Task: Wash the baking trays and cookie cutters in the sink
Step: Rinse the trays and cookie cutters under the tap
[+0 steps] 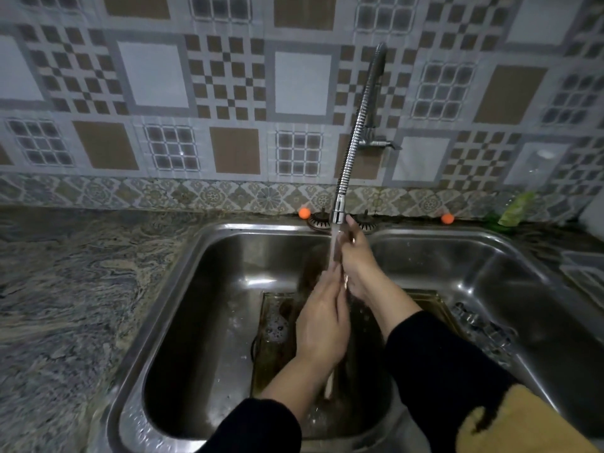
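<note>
Water runs from the spring faucet point(339, 210) into the left basin of the steel double sink point(183, 266). Under the stream a dark, blurred baking tray point(310, 273) stands on edge between my hands. My right hand point(354, 259) grips its upper part just below the spout. My left hand point(323, 325) lies with straight fingers flat against its near side. A golden-brown tray point(273, 322) lies on the basin floor beneath, wet with suds. Metal cookie cutters point(483, 325) lie in the right basin.
A marbled stone counter point(65, 289) stretches to the left. Two sink strainers point(318, 220) and two orange balls point(304, 213) sit behind the sink. A green packet point(516, 207) and a clear rack point(585, 273) are at the right. A yellow cloth point(523, 423) is at the bottom right.
</note>
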A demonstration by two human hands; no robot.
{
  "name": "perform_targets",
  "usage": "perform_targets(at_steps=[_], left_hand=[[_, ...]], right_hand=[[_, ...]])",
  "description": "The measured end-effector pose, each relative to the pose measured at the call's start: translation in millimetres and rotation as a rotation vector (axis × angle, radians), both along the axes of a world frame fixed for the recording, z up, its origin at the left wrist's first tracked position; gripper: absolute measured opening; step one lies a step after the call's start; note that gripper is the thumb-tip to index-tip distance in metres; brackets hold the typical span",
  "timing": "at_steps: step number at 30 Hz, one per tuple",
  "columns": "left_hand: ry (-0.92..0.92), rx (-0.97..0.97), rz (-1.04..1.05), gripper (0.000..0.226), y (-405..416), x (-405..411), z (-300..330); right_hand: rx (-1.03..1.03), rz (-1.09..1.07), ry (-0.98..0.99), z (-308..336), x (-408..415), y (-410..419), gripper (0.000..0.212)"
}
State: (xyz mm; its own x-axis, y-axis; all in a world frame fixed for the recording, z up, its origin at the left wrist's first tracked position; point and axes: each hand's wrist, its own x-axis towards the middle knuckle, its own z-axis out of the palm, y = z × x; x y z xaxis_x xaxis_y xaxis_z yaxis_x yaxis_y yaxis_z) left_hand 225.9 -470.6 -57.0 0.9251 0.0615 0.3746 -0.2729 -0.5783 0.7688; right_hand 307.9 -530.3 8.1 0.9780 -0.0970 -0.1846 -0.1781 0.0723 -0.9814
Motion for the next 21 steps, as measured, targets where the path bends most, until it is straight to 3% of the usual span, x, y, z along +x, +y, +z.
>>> perform_targets(at_steps=[3,9,14,21], left_hand=[[0.099,0.038,-0.106,0.045,-1,6,4],[0.174,0.159,0.094,0.047,10,51,25],[0.279,0.063,0.216,0.05,36,64,21],[0.356,0.071,0.144,0.057,9,40,10]], right_hand=[[0.154,0.05,0.018,0,-7,-11,0.039],[0.15,0.164,-0.094,-3,-22,-14,0.044],[0.093,0.085,-0.225,2,-18,-24,0.042],[0.12,-0.093,-0.308,29,-11,-51,0.041]])
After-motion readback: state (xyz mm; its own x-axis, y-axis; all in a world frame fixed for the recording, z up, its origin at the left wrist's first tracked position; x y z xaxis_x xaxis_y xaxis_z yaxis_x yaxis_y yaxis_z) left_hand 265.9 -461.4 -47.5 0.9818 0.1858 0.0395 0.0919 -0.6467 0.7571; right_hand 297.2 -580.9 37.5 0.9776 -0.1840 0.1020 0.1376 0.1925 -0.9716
